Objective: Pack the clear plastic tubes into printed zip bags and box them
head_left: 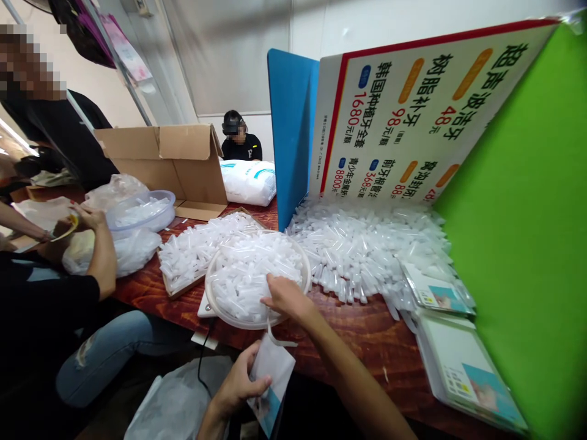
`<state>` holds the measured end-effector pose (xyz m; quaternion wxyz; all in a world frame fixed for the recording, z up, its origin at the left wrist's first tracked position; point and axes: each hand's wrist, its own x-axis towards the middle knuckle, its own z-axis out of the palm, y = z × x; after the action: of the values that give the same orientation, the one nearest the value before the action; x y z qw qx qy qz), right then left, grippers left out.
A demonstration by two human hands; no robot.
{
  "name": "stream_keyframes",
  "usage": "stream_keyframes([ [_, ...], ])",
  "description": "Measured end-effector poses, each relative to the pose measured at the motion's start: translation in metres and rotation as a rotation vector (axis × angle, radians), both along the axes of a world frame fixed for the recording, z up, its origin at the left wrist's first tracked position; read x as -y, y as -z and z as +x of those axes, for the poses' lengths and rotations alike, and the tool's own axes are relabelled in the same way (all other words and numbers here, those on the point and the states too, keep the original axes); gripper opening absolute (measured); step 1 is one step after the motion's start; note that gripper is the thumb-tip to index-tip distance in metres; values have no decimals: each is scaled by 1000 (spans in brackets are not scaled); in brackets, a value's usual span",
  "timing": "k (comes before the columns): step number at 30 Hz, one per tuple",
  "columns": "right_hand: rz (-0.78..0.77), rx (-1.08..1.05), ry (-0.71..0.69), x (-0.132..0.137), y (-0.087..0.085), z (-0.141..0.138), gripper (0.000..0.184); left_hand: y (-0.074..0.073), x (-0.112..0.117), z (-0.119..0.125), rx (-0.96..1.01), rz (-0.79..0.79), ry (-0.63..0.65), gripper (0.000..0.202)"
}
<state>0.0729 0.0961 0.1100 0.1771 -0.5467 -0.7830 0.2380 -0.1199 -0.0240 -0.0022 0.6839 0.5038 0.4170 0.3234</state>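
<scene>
My left hand (239,380) is closed on a white and blue printed packaging bag (274,366), thumb across its front, below the table edge. A thin white strip (275,337) curls at the bag's upper end. My right hand (287,296) reaches over the near right rim of a round white basin (302,287), its fingers curled at the heap inside. Whatever those fingers pinch, if anything, is hidden. The basin is heaped with small translucent white plastic tubes (257,269). It stands on a white device (205,307) with a dark cable.
A loose pile of tubes (358,244) lies against upright signboards (389,110). Stacked printed bags (472,366) lie at right by a green panel (523,244). A shallow carton (177,292) of tubes is left of the basin. A co-worker's hand (89,217) works at far left.
</scene>
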Motion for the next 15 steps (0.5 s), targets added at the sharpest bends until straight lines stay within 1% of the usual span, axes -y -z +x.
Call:
stream_keyframes([
  [2, -8, -19, 1, -4, 11, -9, 36, -2, 1, 0, -11, -21, -62, 86],
  [3, -4, -42, 3, -3, 15, -6, 35, -3, 2, 0, -2, -34, -88, 84],
  [4, 6, -72, 6, 0, 17, 0, 35, -5, 4, -1, 15, -48, -107, 83],
  [6, 34, -147, 12, 11, 18, 23, 38, -8, 6, -1, 65, -75, -112, 81],
  [8, 37, -287, 20, 29, 17, 51, 41, -11, 6, 2, 129, -97, -77, 80],
  [10, 0, -463, 59, 52, 19, 76, 41, -16, 4, 7, 181, -110, -20, 78],
  [12, -55, -600, 123, 74, 23, 95, 33, -22, -2, 16, 210, -120, 61, 78],
  [13, -86, -636, 146, 84, 26, 102, 27, -25, -6, 21, 218, -123, 104, 77],
  [15, -154, -713, 136, 101, 33, 113, 21, -31, -13, 32, 218, -130, 185, 75],
])
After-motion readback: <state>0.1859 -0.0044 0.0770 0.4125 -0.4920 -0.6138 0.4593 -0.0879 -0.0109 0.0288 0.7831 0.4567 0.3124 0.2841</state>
